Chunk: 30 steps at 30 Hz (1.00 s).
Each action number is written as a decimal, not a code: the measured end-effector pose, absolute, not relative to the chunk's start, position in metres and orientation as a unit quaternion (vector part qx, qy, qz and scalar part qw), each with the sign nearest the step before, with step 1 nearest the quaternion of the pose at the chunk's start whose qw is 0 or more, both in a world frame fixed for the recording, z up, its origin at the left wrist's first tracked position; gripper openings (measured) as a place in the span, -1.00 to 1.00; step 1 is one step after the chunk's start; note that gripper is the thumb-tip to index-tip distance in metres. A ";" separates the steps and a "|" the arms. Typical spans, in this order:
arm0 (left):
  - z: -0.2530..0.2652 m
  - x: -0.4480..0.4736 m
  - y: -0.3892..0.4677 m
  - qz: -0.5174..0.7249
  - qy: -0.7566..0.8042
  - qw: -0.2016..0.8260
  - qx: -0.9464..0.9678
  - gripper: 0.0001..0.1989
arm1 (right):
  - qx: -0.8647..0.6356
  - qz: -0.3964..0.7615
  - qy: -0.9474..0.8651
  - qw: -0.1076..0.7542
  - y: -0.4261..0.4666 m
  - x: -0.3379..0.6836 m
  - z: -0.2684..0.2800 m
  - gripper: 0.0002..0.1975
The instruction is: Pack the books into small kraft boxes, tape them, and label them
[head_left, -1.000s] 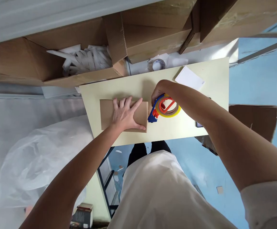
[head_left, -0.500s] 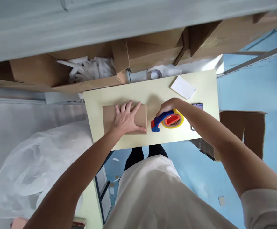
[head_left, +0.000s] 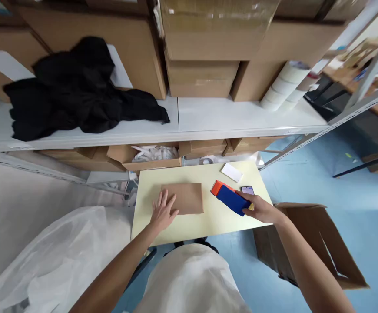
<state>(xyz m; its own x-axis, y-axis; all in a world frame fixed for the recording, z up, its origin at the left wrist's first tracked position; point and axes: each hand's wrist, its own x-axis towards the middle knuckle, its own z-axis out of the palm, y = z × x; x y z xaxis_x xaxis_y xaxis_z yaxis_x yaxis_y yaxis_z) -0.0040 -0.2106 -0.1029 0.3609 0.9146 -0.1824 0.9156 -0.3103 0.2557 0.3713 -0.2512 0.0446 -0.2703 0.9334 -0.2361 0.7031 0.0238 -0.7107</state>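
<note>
A flat brown cardboard box (head_left: 189, 199) lies on the pale yellow table (head_left: 176, 231). My left hand (head_left: 163, 213) rests on the box's left end, fingers spread. To the right, my right hand (head_left: 257, 208) is closed around a tape dispenser (head_left: 230, 198), blue with an orange front end. The dispenser is held above the table, apart from the box, its broad blue side turned up. Most of its tape roll is hidden. Close to the right hand, a phone (head_left: 247, 190) lies on the table, and a white stack of paper (head_left: 232, 172) sits farther back.
Behind the table stands a shelf (head_left: 208, 126) with large cartons, a black cloth (head_left: 81, 91) and stacked tape rolls (head_left: 282, 89). An open carton (head_left: 313, 243) stands on the floor at right. Clear plastic sheeting (head_left: 68, 256) bulges at left.
My view has tilted up, showing the shelf. My right hand has moved right with the tape dispenser and turned it. My left hand has slid to the box's left end.
</note>
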 end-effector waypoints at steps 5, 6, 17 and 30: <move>-0.120 -0.006 -0.219 0.042 0.565 0.180 0.804 -0.42 | -0.613 0.207 -0.726 0.233 -0.252 0.337 0.096 -0.40; -0.123 -0.005 -0.220 0.056 0.563 0.184 0.804 -0.41 | -0.617 0.165 -0.730 0.245 -0.245 0.331 0.109 -0.42; -0.137 -0.002 -0.230 0.110 0.552 0.190 0.804 -0.42 | -0.639 -0.042 -0.733 0.228 -0.058 0.298 0.169 -0.63; -0.123 0.002 -0.230 0.107 0.564 0.218 0.789 -0.40 | -0.639 -0.004 -0.753 0.158 0.019 0.322 0.134 -0.59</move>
